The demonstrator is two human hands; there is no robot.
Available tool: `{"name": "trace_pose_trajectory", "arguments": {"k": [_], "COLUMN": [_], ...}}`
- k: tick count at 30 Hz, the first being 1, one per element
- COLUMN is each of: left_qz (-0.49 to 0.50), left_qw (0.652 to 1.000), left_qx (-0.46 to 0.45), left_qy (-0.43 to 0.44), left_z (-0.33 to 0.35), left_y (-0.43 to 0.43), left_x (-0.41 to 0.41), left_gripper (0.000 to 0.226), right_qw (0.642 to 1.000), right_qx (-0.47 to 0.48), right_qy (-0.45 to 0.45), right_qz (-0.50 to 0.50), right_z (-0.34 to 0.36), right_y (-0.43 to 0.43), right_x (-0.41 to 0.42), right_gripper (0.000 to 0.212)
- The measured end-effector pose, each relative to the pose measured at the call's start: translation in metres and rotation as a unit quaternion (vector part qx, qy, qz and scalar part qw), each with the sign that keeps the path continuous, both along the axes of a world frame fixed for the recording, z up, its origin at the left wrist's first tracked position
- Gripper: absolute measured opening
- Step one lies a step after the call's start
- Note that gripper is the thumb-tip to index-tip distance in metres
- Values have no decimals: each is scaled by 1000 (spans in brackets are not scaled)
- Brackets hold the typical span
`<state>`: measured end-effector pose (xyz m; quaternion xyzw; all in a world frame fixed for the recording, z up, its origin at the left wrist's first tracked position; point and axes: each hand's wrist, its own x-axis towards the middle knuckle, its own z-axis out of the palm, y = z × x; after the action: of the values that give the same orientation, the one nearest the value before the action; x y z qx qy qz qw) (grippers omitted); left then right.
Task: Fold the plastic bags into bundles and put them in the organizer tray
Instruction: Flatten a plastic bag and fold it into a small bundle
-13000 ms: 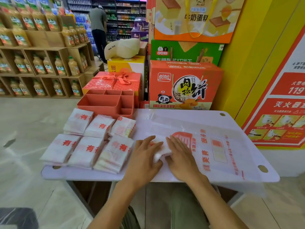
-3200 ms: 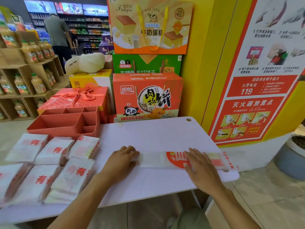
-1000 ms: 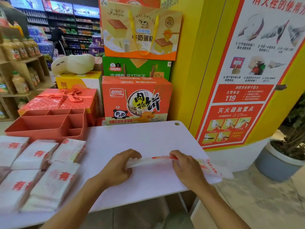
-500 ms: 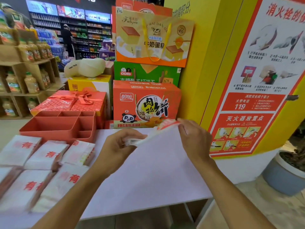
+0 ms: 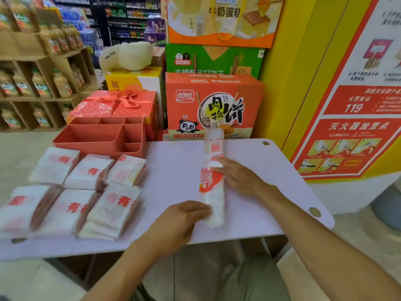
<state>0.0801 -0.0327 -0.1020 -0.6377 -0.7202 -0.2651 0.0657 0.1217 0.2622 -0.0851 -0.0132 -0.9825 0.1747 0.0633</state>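
While the right hand (image 5: 238, 178) lies flat, fingers straight, pressing the middle of the folded bag (image 5: 211, 186), the left hand (image 5: 181, 217) is loosely spread with its fingertips touching the bag's near end. The bag is a long narrow strip running away from the person across the bench (image 5: 173, 170), between the hands, well right of the stacked bundles (image 5: 86, 192) and the red tray (image 5: 97, 136). The bundles' print is blurred; can't tell if the left fingertips tuck under the bag's edge.
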Motion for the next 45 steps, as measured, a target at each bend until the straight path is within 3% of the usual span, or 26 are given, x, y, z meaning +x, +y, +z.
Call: {"name": "trace_pose_trajectory", "arguments": {"k": [3, 6, 12, 15, 19, 25, 32, 37, 42, 45], "left_qz": [-12, 9, 34, 46, 57, 64, 89, 117, 168, 182], "left_qw": [999, 998, 995, 995, 994, 993, 985, 983, 975, 967], "left_qx": [-34, -47, -54, -48, -45, -22, -23, -29, -4, -3], "left_qy": [-17, -41, -71, -77, -78, -95, -143, -142, -146, -177], "left_z": [-12, -19, -24, -24, -26, -20, -14, -13, -13, -10], "left_y": [-4, -2, 2, 3, 3, 2, 2, 15, 33, 34], "left_x": [4, 0, -4, -6, -7, -5, -2, -10, -12, -12], "left_gripper": [41, 40, 41, 42, 40, 38, 44, 43, 14, 14], "right_qw": [999, 997, 996, 998, 993, 999, 995, 983, 962, 953], "right_qx": [20, 65, 67, 41, -7, -11, -9, -120, -221, -240], "right_qy": [-34, -36, -60, -21, 94, 29, 40, 9, -16, -8], "right_qz": [-9, -28, -21, -39, -78, -44, -92, -141, -161, -186], "right_z": [-16, -25, -26, -22, -14, -28, -29, -16, -11, -13], "right_y": [1, 3, 0, -2, -31, -68, -81, -81, -77, -77], "right_x": [1, -1, 2, 4, 41, 101, 93, 92, 91, 88], "right_gripper": [46, 54, 59, 58, 47, 56, 42, 35, 26, 18]}}
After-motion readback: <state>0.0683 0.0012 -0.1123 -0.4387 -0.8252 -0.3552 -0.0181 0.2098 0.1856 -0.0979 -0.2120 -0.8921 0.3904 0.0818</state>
